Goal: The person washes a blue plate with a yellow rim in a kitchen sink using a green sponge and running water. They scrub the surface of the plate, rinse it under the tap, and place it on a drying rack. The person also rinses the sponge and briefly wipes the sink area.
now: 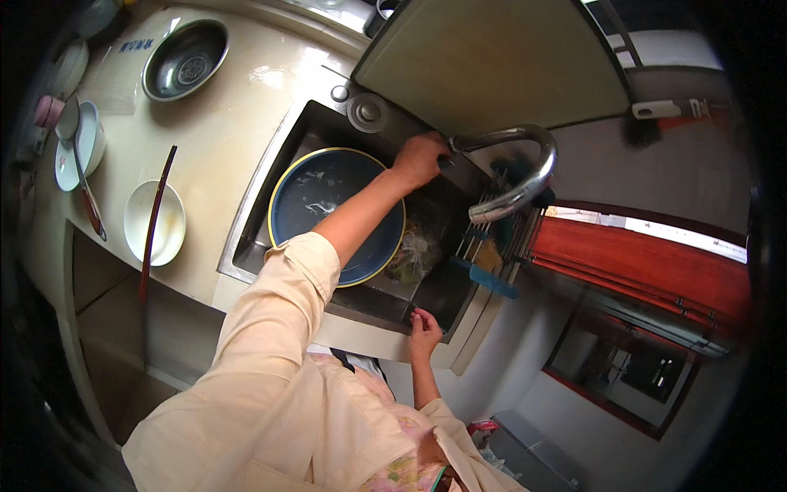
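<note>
A metal sink [252, 252] lies before me with a round blue basin [313, 190], yellow-rimmed and holding some water, in its left part. Over the basin reaches my left arm; my left hand [421, 161] is closed on the handle at the base of the chrome faucet [541, 154]. No stream shows at the spout. Beside the basin, a clear plastic bag [418, 252] with what look like food scraps lies on the sink bottom. My right hand [425, 329] is at the sink's near edge, fingertips pinched together; whether something thin is between them I cannot tell.
On the counter [215, 141] at left stand a steel bowl [185, 60], a white bowl [161, 215] with chopsticks [158, 209] across it, and another bowl [89, 147] with a metal spoon or ladle [77, 147]. A wire rack [486, 227] hangs at the sink's right, below a large board [492, 67].
</note>
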`<state>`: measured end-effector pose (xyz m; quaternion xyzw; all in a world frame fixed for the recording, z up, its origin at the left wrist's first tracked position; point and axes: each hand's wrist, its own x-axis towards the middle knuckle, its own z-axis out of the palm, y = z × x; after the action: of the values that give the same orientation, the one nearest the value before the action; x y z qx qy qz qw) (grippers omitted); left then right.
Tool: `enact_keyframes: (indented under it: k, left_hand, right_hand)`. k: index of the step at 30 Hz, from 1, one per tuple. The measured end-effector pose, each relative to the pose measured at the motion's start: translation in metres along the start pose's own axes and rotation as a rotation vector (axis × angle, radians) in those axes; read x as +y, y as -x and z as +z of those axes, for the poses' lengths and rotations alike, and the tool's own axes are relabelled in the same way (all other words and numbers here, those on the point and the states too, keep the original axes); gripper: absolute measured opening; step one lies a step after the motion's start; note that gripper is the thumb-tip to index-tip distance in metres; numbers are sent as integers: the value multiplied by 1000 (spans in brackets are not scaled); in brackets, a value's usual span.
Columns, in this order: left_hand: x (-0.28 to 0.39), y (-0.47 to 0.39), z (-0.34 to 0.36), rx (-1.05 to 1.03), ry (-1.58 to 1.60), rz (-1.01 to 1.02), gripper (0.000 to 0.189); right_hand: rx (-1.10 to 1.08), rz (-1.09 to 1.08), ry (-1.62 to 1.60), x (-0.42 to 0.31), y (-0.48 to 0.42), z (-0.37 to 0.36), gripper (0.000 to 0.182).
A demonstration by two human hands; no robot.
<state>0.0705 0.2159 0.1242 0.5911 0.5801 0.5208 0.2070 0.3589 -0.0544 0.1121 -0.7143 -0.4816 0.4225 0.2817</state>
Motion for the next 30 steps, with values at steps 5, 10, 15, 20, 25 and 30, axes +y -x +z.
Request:
enact_keyframes:
  k: [5, 10, 15, 20, 25, 30]
  left_hand:
    - [-47, 2, 9, 36, 45, -150, 27]
    - [-46, 46, 17, -60, -100, -161, 25]
    - [-59, 135, -10, -253, -293, -305, 27]
    - [-108, 213, -11, -718, -686, -276, 20]
    - [-102, 190, -15, -504, -406, -350, 20]
    - [-46, 105, -28, -192, -6, -314, 19]
  right_hand:
    - [95, -46, -10, -1, 0, -20, 14]
    - [117, -56, 37, 1, 4, -18, 14]
    - [110, -188, 148, 2, 9, -14, 13]
    - [78, -182, 206, 12, 18, -14, 13]
    - [109, -221, 229, 14, 19, -22, 13]
    - [174, -179, 228, 18, 11, -37, 13]
